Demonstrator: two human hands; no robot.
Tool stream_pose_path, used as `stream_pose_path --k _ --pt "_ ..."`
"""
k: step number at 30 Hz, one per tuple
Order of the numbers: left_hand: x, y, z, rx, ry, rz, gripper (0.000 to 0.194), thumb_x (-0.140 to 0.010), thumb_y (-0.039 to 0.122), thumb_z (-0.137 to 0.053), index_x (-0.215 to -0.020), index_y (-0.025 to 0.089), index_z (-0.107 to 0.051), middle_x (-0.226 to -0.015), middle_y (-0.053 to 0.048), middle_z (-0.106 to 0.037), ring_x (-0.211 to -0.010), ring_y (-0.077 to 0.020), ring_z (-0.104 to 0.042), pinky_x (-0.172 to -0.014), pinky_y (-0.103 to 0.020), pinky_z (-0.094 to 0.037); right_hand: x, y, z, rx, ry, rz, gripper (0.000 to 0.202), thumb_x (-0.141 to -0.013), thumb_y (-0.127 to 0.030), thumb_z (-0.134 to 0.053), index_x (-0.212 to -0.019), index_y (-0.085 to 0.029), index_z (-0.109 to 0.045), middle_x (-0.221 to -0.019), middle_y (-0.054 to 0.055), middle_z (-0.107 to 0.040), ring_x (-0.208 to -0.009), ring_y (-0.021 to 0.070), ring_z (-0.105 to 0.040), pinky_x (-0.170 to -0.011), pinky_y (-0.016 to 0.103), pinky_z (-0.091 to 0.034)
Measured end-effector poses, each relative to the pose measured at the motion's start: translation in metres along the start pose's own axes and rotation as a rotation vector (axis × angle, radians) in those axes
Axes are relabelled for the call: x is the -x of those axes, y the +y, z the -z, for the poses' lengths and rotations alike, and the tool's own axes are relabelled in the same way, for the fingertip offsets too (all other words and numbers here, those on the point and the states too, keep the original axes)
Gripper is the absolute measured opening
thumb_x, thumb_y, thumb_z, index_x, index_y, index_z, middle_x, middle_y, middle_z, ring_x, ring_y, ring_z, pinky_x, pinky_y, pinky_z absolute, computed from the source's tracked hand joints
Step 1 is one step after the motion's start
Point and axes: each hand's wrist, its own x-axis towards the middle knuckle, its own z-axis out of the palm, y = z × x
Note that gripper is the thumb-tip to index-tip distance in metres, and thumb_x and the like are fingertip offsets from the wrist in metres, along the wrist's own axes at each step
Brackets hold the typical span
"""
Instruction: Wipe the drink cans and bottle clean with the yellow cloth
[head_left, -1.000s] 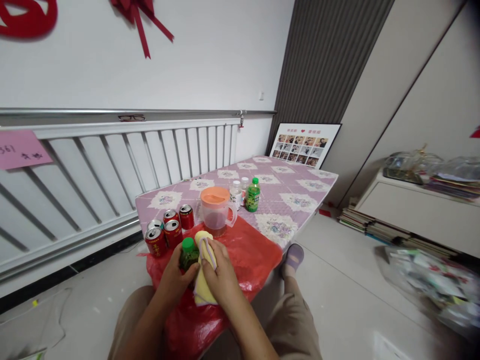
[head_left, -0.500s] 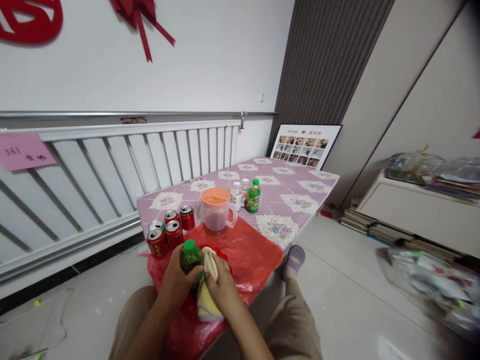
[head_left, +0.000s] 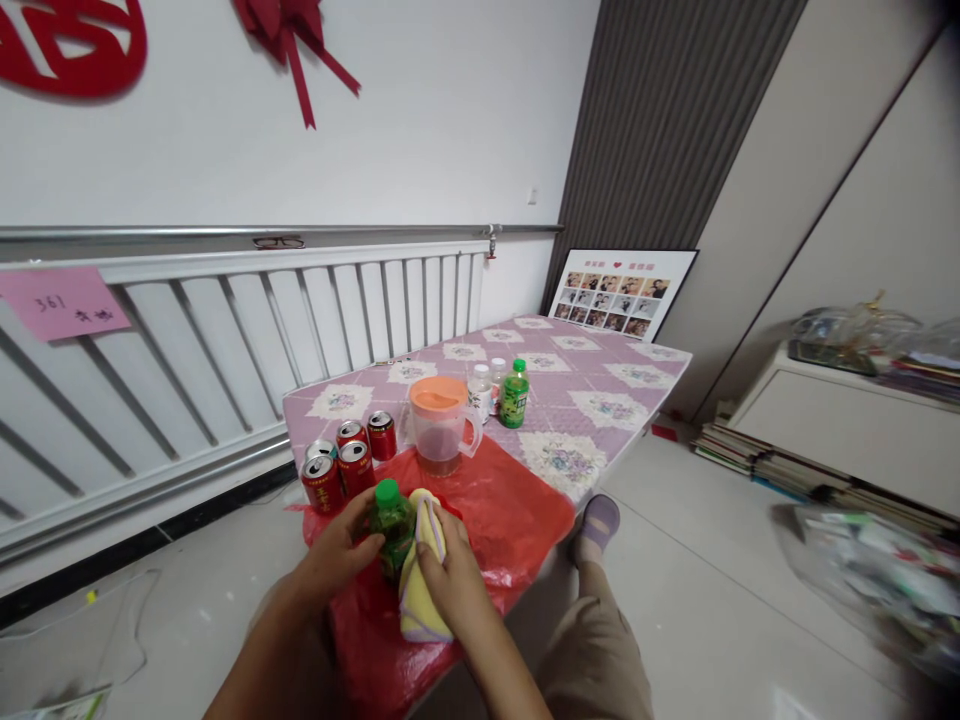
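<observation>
From where I stand, the green-capped bottle (head_left: 393,535) is at the lower centre of the frame, upright or nearly so, over the red plastic sheet (head_left: 517,505). The left hand (head_left: 334,550) is at its left side, half open in a loose curve: the thumb lies across the near left side below the cap, and the fingers reach toward the far left side. I cannot tell how firmly they press, or whether the bottle's base rests on the sheet.

The right hand (head_left: 454,580) is closed on a folded yellow cloth (head_left: 421,600), thumb on top and fingers wrapped over its far right side. The cloth lies against or just beside the bottle's right side, between it and the right hand's fingers.

Beyond the hands, an orange-lidded pitcher (head_left: 439,435) stands near the middle of the frame, with five cans (head_left: 355,467) grouped to its left. To its right are two white-capped bottles (head_left: 481,393) and a green tea bottle (head_left: 514,397), on the flowered tablecloth (head_left: 570,385).
</observation>
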Motion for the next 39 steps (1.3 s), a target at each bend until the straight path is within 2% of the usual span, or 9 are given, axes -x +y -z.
stream_pose_path --k 6,9,15,19,22,28,30,35,39 --pt "0.007 -0.007 -0.012 -0.057 0.149 0.003 0.058 -0.077 0.025 -0.064 -0.132 0.020 -0.046 -0.128 -0.011 -0.061 -0.114 -0.0261 -0.061 -0.099 -0.043 -0.050 -0.001 -0.046 0.014 0.039 0.026 0.128 0.056 -0.086 -0.017 -0.052 -0.141 -0.023 -0.042 -0.146 0.013 -0.041 -0.135 0.0233 -0.042 -0.110 0.041 -0.039" --pt "0.010 -0.009 -0.018 -0.111 0.230 -0.024 0.058 -0.076 0.026 -0.064 -0.131 0.019 -0.047 -0.127 -0.012 -0.060 -0.114 -0.0254 -0.061 -0.099 -0.043 -0.050 -0.002 -0.054 0.014 0.062 0.007 0.155 0.058 -0.085 -0.016 -0.052 -0.141 -0.025 -0.041 -0.149 0.012 -0.036 -0.138 0.0233 -0.038 -0.112 0.040 -0.037" --pt "0.013 -0.005 -0.028 -0.297 0.389 -0.075 0.057 -0.076 0.029 -0.064 -0.130 0.021 -0.048 -0.127 -0.010 -0.057 -0.115 -0.0267 -0.058 -0.097 -0.044 -0.049 0.001 -0.010 -0.001 0.084 -0.083 0.004 0.055 -0.082 -0.015 -0.051 -0.137 -0.013 -0.047 -0.131 0.017 -0.055 -0.126 0.0264 -0.052 -0.108 0.045 -0.040" --pt "0.013 0.000 -0.031 -0.447 0.431 -0.099 0.049 -0.073 0.032 -0.066 -0.120 0.021 -0.056 -0.119 -0.009 -0.059 -0.116 -0.0291 -0.056 -0.101 -0.048 -0.045 0.005 0.011 -0.007 0.080 -0.084 -0.050 0.057 -0.078 -0.014 -0.056 -0.135 -0.016 -0.051 -0.129 0.016 -0.057 -0.123 0.0274 -0.055 -0.107 0.046 -0.042" --pt "0.013 -0.001 -0.033 -0.479 0.455 -0.098 0.050 -0.072 0.032 -0.068 -0.119 0.022 -0.054 -0.121 -0.008 -0.057 -0.116 -0.0289 -0.055 -0.101 -0.048 -0.044 0.004 0.003 -0.004 0.031 -0.052 -0.010 0.056 -0.080 -0.015 -0.055 -0.136 -0.020 -0.049 -0.133 0.013 -0.056 -0.126 0.0248 -0.052 -0.108 0.044 -0.042" --pt "0.011 -0.008 -0.036 -0.325 0.457 -0.030 0.058 -0.074 0.027 -0.067 -0.127 0.021 -0.045 -0.123 -0.010 -0.059 -0.112 -0.0254 -0.060 -0.100 -0.044 -0.046 -0.001 -0.045 0.013 -0.031 0.016 0.116 0.051 -0.088 -0.021 -0.050 -0.139 -0.021 -0.045 -0.144 0.012 -0.044 -0.134 0.0216 -0.043 -0.111 0.039 -0.037" --pt "0.009 -0.012 -0.037 -0.282 0.452 -0.039 0.057 -0.073 0.028 -0.068 -0.125 0.020 -0.046 -0.121 -0.011 -0.059 -0.109 -0.0258 -0.061 -0.098 -0.045 -0.047 -0.003 -0.052 0.015 -0.041 0.023 0.149 0.050 -0.089 -0.021 -0.049 -0.139 -0.022 -0.045 -0.146 0.011 -0.042 -0.135 0.0211 -0.041 -0.112 0.038 -0.037" --pt "0.006 -0.008 -0.039 -0.419 0.514 -0.112 0.061 -0.074 0.028 -0.067 -0.129 0.021 -0.045 -0.129 -0.012 -0.054 -0.121 -0.0284 -0.052 -0.105 -0.049 -0.040 -0.003 -0.025 0.001 -0.013 -0.007 0.049 0.051 -0.087 -0.020 -0.048 -0.138 -0.018 -0.047 -0.138 0.014 -0.050 -0.130 0.0232 -0.048 -0.109 0.041 -0.040" --pt "0.007 0.001 -0.040 -0.491 0.465 -0.129 0.052 -0.075 0.030 -0.068 -0.123 0.019 -0.051 -0.122 -0.011 -0.057 -0.119 -0.0300 -0.052 -0.105 -0.049 -0.040 0.003 0.002 -0.010 0.053 -0.091 -0.025 0.054 -0.082 -0.017 -0.051 -0.136 -0.013 -0.050 -0.132 0.017 -0.057 -0.126 0.0269 -0.053 -0.108 0.044 -0.041"
